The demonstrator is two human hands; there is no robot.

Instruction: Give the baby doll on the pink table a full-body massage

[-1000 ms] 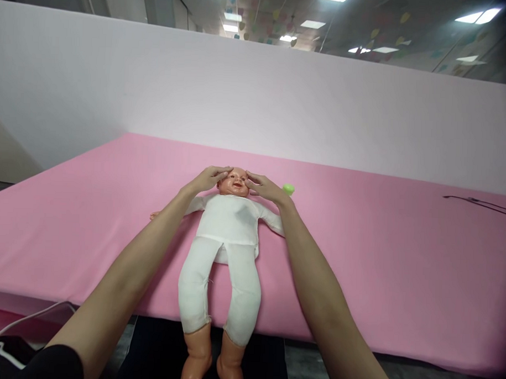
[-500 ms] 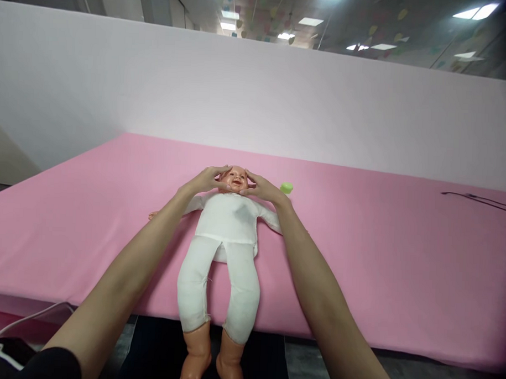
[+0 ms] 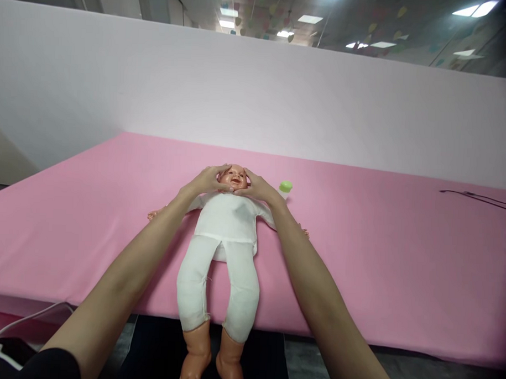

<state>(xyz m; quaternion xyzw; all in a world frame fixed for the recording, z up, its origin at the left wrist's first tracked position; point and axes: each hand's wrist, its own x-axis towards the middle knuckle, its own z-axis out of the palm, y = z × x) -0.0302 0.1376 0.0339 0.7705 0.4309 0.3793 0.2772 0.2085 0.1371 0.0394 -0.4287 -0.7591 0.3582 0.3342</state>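
A baby doll in white cloth lies on its back on the pink table, its face up and its plastic feet hanging past the front edge. My left hand cups one side of the doll's head, fingers at the forehead and thumb by the chin. On the opposite side, my right hand curves around the head in the same way, with its thumb under the mouth. Between the two hands the doll's face shows. Both doll arms are spread out, partly covered by my forearms.
A small bottle with a green cap stands just beyond my right wrist. The pink tabletop backs onto a white partition. At the far right lies a thin black cord-like item. A pale cable runs at lower left.
My right hand and forearm have shifted slightly left, the thumb sliding inward along the doll's chin. More of the bottle and one doll hand now show. My left hand stays nearly still.
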